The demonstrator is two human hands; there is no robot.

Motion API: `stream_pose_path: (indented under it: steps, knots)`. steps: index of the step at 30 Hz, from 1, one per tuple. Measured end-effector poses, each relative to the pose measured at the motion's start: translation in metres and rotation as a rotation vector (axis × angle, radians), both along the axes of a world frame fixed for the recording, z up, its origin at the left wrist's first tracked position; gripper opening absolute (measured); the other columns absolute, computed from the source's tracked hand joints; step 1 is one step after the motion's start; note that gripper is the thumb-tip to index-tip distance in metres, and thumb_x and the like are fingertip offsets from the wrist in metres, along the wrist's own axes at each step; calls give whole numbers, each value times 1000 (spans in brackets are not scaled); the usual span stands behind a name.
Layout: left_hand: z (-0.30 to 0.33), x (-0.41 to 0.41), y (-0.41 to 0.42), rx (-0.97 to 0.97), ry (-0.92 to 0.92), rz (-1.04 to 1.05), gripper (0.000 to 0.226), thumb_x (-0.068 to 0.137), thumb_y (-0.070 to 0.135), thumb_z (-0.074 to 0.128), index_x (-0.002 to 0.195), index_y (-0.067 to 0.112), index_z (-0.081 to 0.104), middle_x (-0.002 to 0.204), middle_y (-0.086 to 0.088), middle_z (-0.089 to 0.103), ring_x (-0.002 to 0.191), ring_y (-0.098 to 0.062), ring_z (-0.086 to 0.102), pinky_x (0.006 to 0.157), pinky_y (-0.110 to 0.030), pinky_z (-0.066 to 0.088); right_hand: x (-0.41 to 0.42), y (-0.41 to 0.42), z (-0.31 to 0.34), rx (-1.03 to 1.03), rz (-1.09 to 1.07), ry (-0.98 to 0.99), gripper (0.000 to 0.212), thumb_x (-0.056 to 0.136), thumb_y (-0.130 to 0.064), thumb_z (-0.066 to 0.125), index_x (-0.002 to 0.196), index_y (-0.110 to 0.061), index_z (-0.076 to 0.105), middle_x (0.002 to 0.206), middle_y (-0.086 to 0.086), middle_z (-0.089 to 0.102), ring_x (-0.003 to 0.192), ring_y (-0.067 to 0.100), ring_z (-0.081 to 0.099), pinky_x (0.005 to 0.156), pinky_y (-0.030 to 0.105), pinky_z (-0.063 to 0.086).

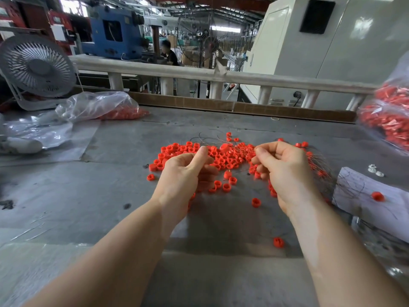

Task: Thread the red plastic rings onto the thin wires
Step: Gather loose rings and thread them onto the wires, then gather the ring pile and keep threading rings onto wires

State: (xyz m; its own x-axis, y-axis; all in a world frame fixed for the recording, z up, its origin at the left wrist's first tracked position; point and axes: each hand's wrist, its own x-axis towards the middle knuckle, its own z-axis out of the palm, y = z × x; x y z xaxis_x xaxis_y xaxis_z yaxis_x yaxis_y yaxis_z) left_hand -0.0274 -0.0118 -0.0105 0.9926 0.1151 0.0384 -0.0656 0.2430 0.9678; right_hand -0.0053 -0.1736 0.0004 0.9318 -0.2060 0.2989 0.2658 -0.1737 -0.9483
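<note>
A pile of small red plastic rings lies spread on the grey table. Thin wires fan out over the pile's far side and run into my right hand, whose curled fingers pinch the bundle; more wire ends trail out to its right. My left hand hovers over the pile's left part, fingers curled and thumb raised; what it holds is hidden. Single rings lie nearer me.
A clear bag of red rings lies at the back left beside a white fan. Another bag of red parts sits at the right edge. A white sheet with loose wires and one ring lies right. A cardboard strip lines the far edge.
</note>
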Motion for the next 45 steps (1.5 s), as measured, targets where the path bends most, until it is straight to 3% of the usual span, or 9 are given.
stream_pose_path:
  steps: [7, 12, 18, 23, 28, 34, 37, 40, 45]
  knots:
    - [0, -2, 1, 94, -80, 32, 24, 91, 25, 58, 74, 9, 64, 57, 2, 65, 48, -7, 56, 47, -18, 47, 15, -25, -2, 116, -438, -143, 26, 90, -6, 54, 70, -24, 56, 65, -2, 62, 49, -1, 55, 51, 15, 43]
    - [0, -3, 1, 110, -107, 45, 21, 90, 21, 59, 73, 8, 64, 56, 3, 63, 48, -6, 55, 47, -17, 47, 24, -36, -6, 153, -546, -119, 34, 90, 3, 43, 74, -26, 52, 71, -3, 63, 51, -5, 58, 52, 12, 43]
    - [1, -2, 4, 160, -125, 94, 21, 90, 18, 60, 71, 9, 64, 55, 4, 64, 48, -4, 55, 48, -17, 48, 27, -41, -10, 0, -547, -5, 40, 88, 9, 31, 113, 1, 62, 108, 15, 65, 93, 18, 64, 87, 29, 50]
    - [-1, 1, 6, 196, -116, 156, 14, 88, 13, 62, 76, 10, 67, 57, 5, 65, 49, -2, 56, 46, -14, 45, 19, -36, -7, -455, -569, 79, 38, 95, -3, 39, 130, -9, 54, 133, 15, 54, 122, 31, 48, 98, 34, 36]
    - [-5, 7, 9, 389, -124, 253, 18, 85, 10, 66, 72, 23, 66, 69, 2, 68, 61, -8, 59, 61, -24, 50, 13, -25, -5, -771, -485, 39, 37, 95, -11, 47, 131, -7, 52, 152, 7, 29, 137, 28, 30, 109, 37, 26]
    - [-9, 10, 13, 630, -122, 375, 22, 82, 10, 68, 71, 29, 61, 75, 9, 63, 67, -5, 56, 63, -18, 43, 7, -11, -14, -952, -375, -198, 34, 84, 6, 53, 114, -5, 66, 126, 13, 56, 115, 32, 46, 101, 34, 30]
    - [-14, 13, 15, 923, -103, 378, 15, 86, 16, 62, 96, 26, 67, 108, -1, 60, 101, -19, 52, 87, -26, 38, 7, -2, -19, -984, -185, -217, 36, 83, 10, 50, 109, -7, 69, 113, 8, 62, 109, 26, 50, 95, 27, 31]
    - [-19, 15, 14, 1154, -64, 266, 29, 91, 26, 55, 119, 28, 60, 126, -2, 53, 123, -23, 39, 99, -29, 25, 6, 3, -24, -1045, -40, -217, 39, 86, 8, 48, 114, -12, 67, 119, 2, 60, 114, 20, 47, 98, 23, 29]
    - [-17, 11, 12, 1174, -161, 215, 22, 92, 22, 55, 111, 21, 67, 117, -3, 60, 114, -20, 46, 94, -24, 25, 7, 4, -28, -1105, 91, -158, 47, 91, 3, 44, 130, -23, 55, 136, -5, 51, 125, 15, 39, 104, 22, 23]
